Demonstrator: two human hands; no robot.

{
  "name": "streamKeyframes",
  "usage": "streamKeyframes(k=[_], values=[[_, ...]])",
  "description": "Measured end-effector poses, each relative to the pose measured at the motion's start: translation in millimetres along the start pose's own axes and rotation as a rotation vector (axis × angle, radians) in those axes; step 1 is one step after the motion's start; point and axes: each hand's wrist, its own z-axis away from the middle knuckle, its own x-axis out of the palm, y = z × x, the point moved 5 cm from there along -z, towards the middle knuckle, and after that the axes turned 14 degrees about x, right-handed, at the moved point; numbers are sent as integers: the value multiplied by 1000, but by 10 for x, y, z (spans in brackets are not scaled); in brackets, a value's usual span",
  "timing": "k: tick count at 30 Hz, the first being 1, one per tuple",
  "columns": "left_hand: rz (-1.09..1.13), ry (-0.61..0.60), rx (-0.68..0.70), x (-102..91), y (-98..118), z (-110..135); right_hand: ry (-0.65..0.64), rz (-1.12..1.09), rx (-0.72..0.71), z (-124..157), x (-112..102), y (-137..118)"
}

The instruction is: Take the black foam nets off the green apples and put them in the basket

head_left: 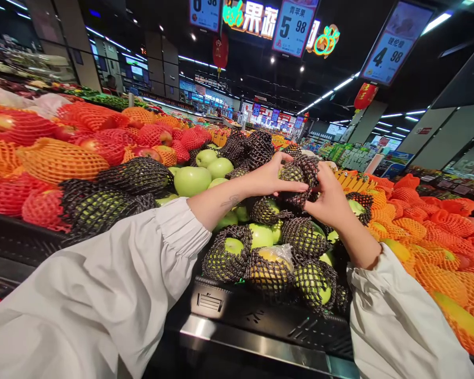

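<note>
Between both hands is a green apple in a black foam net (296, 176), held above the heap. My left hand (278, 176) grips it from the left, thumb stretched across its front. From the right, my right hand (326, 195) closes on the same netted apple, its fingertips partly hidden behind the net. Below and around them lie more green apples, some bare like the large one (192, 181), others in black nets such as the netted apple (227, 254) at the front. A yellowish fruit in clear film and black net (270, 269) sits in the front row.
A black crate (268, 310) with a metal front rail (253, 345) borders the heap. Red and orange netted fruit (63, 152) is piled at left, orange-netted fruit (430, 247) at right. Price signs (294, 26) hang overhead.
</note>
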Motion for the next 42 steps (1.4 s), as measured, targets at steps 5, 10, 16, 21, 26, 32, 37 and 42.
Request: streamKeyframes(k=[5,10,16,21,26,32,37,42], values=[[-96,-55,51,40,47,24,-24,-35,50,-22,27,81],[-214,10,232,-61,183,-28,150,13,93,-17,-73,92],[-272,47,329,-75,278,-52,158,11,117,-23,-63,139],[-187,126,311,-124,242,-89,193,-42,68,-12,-84,148],[-101,227,199,-226,121,-111,284,-38,61,21,-152,128],[-165,174,378,-212,358,-31,308,41,53,52,-184,26],[-208,-27,468,-55,558,-15,286,-22,-10,83,-187,-34],[-196,17,438,-29,582,-15,170,-189,39,18,-79,8]])
